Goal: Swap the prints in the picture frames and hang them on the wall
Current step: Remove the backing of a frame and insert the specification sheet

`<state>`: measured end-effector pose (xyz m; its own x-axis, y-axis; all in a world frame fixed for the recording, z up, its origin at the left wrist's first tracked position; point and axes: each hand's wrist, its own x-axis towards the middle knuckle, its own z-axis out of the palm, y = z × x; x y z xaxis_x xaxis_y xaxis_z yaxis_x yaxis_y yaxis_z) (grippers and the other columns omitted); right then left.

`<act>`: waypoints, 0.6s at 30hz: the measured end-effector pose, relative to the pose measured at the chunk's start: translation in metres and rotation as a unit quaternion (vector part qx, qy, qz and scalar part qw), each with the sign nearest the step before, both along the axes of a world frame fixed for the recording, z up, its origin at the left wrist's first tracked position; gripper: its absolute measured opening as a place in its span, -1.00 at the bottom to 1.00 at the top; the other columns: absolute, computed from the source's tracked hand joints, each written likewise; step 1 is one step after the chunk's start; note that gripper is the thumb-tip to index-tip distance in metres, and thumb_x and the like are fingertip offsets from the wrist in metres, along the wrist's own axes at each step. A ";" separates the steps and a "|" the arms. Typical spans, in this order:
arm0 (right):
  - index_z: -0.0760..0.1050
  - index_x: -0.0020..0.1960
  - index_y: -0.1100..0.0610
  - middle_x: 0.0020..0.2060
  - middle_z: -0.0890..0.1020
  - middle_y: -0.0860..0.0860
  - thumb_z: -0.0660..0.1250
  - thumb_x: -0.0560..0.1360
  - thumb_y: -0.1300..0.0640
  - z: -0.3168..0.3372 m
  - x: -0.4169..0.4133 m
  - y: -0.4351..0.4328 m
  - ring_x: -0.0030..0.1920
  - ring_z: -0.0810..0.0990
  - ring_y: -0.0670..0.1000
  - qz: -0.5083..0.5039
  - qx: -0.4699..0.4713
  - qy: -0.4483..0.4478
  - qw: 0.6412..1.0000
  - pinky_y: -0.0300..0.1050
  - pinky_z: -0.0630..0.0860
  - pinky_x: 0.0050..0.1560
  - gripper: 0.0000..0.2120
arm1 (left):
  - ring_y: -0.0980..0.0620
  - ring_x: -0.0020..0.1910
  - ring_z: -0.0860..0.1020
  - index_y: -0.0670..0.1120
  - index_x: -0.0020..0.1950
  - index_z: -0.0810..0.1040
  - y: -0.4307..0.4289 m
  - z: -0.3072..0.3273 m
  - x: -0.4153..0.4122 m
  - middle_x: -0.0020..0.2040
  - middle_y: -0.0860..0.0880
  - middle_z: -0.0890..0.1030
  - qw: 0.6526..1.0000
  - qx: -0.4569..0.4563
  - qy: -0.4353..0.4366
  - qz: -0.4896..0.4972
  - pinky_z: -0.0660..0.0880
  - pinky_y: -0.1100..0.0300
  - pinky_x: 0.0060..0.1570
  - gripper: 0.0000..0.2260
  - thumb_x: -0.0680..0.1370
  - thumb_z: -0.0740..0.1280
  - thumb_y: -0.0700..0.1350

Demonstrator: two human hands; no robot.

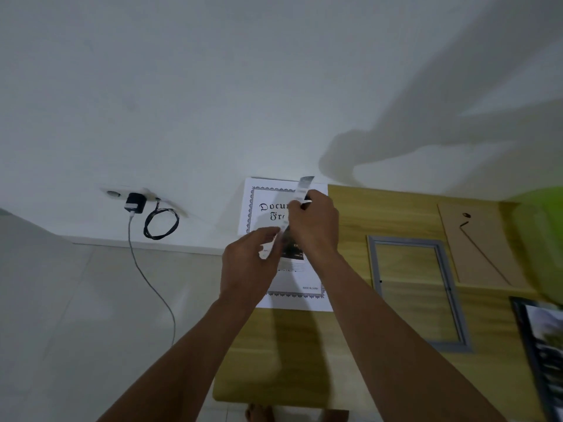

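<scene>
Two things fill the lower right of the frame: my wooden table [396, 214], then the stiff grey frame [418, 292], empty, beside its flat backing board [478, 248]. Centre frame lies the thin paper print [286, 239], limp and easily creased. Above it my left hand [248, 271] and right hand [315, 228] pinch a flimsy glossy strip [300, 196], best held by its ends.

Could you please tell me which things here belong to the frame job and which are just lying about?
Job: print, strip in both hands (left hand, right hand), grey frame, backing board, black frame.
Lying about: charger, cable.
</scene>
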<state>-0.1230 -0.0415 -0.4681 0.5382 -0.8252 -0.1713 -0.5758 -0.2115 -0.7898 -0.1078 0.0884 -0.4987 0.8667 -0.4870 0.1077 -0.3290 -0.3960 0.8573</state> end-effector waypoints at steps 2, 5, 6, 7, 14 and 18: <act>0.50 -0.12 0.18 -0.23 0.62 0.05 0.20 0.55 0.16 0.010 -0.012 -0.008 -0.27 0.57 0.00 -0.016 -0.015 -0.008 1.000 -0.15 0.43 -0.35 -0.85 | 0.22 0.00 0.61 0.04 0.11 0.65 -0.004 0.006 -0.005 0.03 0.16 0.67 1.000 -0.028 0.007 0.012 0.59 0.15 0.01 -0.77 0.53 0.38 0.10; 0.51 -0.07 0.18 -0.25 0.61 0.06 0.18 0.57 0.19 0.024 -0.037 -0.022 -0.27 0.57 0.02 -0.027 -0.008 -0.037 0.999 -0.09 0.45 -0.32 -0.85 | 0.24 0.19 0.52 0.09 0.23 0.57 -0.012 0.013 -0.003 0.17 0.21 0.58 0.997 -0.043 0.046 0.045 0.50 0.13 0.21 -0.73 0.55 0.36 0.09; 0.52 -0.06 0.18 -0.25 0.61 0.06 0.18 0.57 0.20 0.028 -0.046 -0.027 -0.28 0.57 0.02 -0.026 0.002 -0.051 0.998 -0.06 0.46 -0.30 -0.86 | 0.20 0.24 0.49 0.10 0.30 0.52 -0.015 0.016 0.000 0.24 0.19 0.54 0.996 -0.025 0.068 0.046 0.45 0.14 0.26 -0.67 0.55 0.36 0.07; 0.53 -0.06 0.19 -0.24 0.61 0.07 0.19 0.57 0.21 0.033 -0.056 -0.032 -0.28 0.56 0.04 -0.026 0.016 -0.068 0.997 -0.04 0.47 -0.28 -0.86 | 0.16 0.26 0.48 0.11 0.37 0.46 -0.019 0.019 0.003 0.29 0.15 0.51 0.993 -0.011 0.106 0.041 0.43 0.18 0.26 -0.61 0.55 0.36 0.06; 0.54 0.19 0.05 -0.09 0.70 -0.05 0.28 0.61 0.21 0.056 -0.131 -0.064 -0.09 0.69 -0.02 -0.015 0.085 -0.149 0.985 0.04 0.63 -0.01 -0.81 | 0.04 0.00 0.64 0.15 0.43 0.39 -0.047 0.050 -0.010 0.12 -0.02 0.62 0.962 -0.074 0.258 -0.054 0.63 0.06 -0.07 -0.43 0.49 0.44 -0.22; 0.42 0.28 -0.04 -0.07 0.68 0.15 0.35 0.58 0.07 0.050 -0.166 -0.081 -0.07 0.66 0.21 -0.036 0.060 -0.160 0.985 0.23 0.62 -0.07 -0.71 | -0.04 -0.04 0.66 0.13 0.43 0.41 -0.064 0.062 -0.034 0.11 -0.10 0.61 0.965 -0.061 0.236 -0.094 0.63 0.11 -0.21 -0.42 0.47 0.45 -0.24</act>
<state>-0.2894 -0.1230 -0.4176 0.5217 -0.8472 -0.1005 -0.3037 -0.0744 -0.9498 -0.1421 0.0244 -0.4369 0.7304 -0.6494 -0.2115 0.0539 -0.2538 0.9657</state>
